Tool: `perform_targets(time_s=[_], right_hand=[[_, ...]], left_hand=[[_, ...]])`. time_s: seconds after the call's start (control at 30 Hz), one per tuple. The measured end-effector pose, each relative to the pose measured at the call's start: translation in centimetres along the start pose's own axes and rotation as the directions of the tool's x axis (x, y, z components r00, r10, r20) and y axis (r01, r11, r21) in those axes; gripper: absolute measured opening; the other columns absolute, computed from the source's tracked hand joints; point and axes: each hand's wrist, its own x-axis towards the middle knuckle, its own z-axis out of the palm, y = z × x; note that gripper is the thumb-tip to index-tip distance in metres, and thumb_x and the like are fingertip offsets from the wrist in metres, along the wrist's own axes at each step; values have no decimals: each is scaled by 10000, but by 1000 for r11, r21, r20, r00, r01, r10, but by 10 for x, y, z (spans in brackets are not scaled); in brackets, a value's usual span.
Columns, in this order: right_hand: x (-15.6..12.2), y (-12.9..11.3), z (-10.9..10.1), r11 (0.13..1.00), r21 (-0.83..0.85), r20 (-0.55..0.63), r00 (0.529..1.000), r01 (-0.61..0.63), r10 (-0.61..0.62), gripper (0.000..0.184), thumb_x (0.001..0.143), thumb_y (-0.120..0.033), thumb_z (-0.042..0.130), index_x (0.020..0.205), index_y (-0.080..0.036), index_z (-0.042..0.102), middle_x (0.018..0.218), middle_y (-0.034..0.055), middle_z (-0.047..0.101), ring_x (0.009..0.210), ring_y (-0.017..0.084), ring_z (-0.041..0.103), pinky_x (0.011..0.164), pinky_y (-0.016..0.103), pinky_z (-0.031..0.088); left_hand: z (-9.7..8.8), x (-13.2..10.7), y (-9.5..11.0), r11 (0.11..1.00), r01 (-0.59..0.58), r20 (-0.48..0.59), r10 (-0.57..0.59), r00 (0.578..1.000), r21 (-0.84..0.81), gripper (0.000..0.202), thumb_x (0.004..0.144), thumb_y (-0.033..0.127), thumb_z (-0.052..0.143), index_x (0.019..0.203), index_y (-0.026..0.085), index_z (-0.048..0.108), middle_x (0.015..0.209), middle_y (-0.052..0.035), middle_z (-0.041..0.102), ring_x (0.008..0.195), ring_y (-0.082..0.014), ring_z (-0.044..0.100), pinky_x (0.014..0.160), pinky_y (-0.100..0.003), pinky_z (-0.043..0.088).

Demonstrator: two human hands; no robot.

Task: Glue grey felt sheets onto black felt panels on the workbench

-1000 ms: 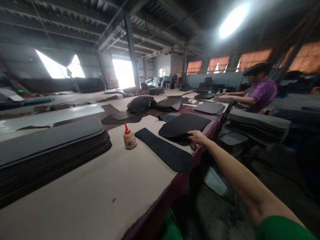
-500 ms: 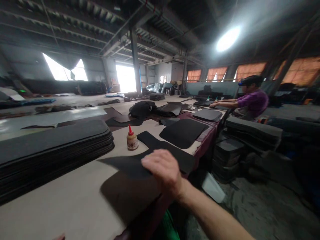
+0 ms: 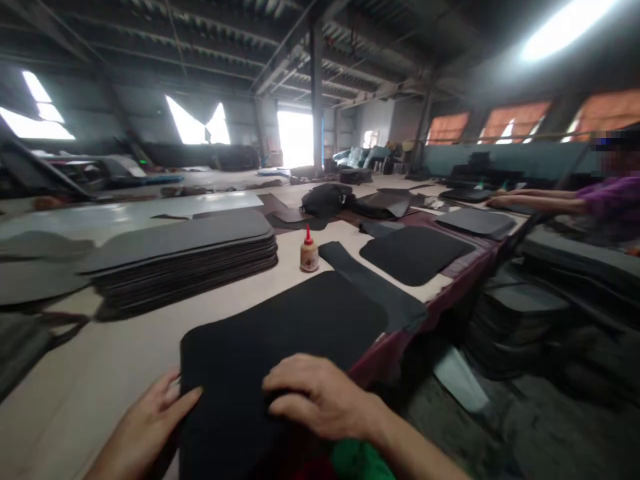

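My left hand [image 3: 150, 420] has the left edge of a black sheet [image 3: 280, 327] pinched, thumb on top and the other fingers mostly out of sight. My right hand [image 3: 325, 397] is bent over the sheet's near part, fingers curled, the thumb a narrow gap from them; I cannot tell whether they grip anything. The sheet spreads in front of me over the beige tabletop [image 3: 125, 367], close to its purple-clothed right edge. A dark strip [image 3: 373, 287] slants along the sheet's far right side, and a red-tipped bottle [image 3: 309, 258] stands upright near the strip's far end. To the left sits a stack [image 3: 185, 260] of grey panels; past the strip lies a black panel [image 3: 415, 253].
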Motion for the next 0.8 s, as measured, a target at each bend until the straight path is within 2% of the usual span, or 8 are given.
perform_targets(time_s=[0.03, 0.1, 0.23, 0.37, 0.53, 0.67, 0.8], right_hand=[[-8, 4, -6, 996, 0, -73, 994, -85, 85, 281, 1030, -401, 546, 1161, -200, 693, 1132, 44, 729, 1093, 156, 655, 980, 253, 505], [-26, 16, -14, 978, -72, -198, 964, -196, 179, 224, 1027, -327, 543, 1125, -209, 706, 1124, 59, 728, 1111, 207, 644, 1010, 356, 510], [-60, 44, -18, 930, -256, -306, 935, -265, 182, 195, 1001, -240, 534, 1084, -226, 711, 1140, 71, 724, 1172, 275, 617, 1026, 506, 506], [-78, 55, -17, 901, -351, -290, 945, -255, 155, 207, 992, -232, 529, 1099, -231, 707, 1206, 79, 708, 1168, 291, 629, 1000, 541, 517], [-81, 57, -20, 891, -380, -273, 950, -250, 150, 196, 994, -277, 536, 1078, -218, 704, 1201, 84, 709, 1160, 280, 638, 1011, 517, 510], [-85, 63, -21, 881, -430, -238, 966, -199, 102, 229, 992, -333, 526, 1093, -214, 694, 1202, 88, 708, 1144, 288, 649, 1005, 501, 510], [-88, 69, -23, 872, -467, -228, 973, -149, 44, 269, 985, -392, 502, 1088, -219, 680, 1189, 106, 709, 1101, 313, 667, 989, 506, 510]], left_hand=[[-5, 0, -2, 999, 21, 35, -20, 999, -30, 779, 443, 543, 933, 1118, 322, 613, 953, -20, 785, 894, -348, 740, 747, -409, 634], [-15, -2, -2, 997, 37, 63, -32, 997, -71, 756, 545, 446, 910, 1207, 311, 571, 992, -31, 781, 909, -307, 746, 753, -350, 625], [-36, -7, 7, 997, 14, -55, -18, 998, -82, 738, 627, 321, 850, 1291, 268, 533, 1010, -57, 770, 850, -268, 751, 710, -313, 613], [-49, -12, 13, 996, -4, -74, -3, 997, -86, 744, 595, 267, 836, 1280, 200, 554, 925, -69, 762, 773, -255, 742, 637, -297, 595], [-45, -13, 13, 989, -56, -96, 43, 994, -134, 658, 609, 194, 775, 1231, 128, 572, 791, -47, 733, 635, -180, 684, 572, -244, 540], [-46, -10, 9, 990, -33, -103, 18, 995, -140, 573, 655, 171, 729, 1212, 133, 596, 800, -43, 722, 615, -130, 645, 524, -188, 466], [-52, -7, 4, 989, -25, -84, 13, 996, -143, 511, 685, 168, 709, 1187, 137, 613, 810, -42, 711, 629, -121, 630, 546, -194, 465]])
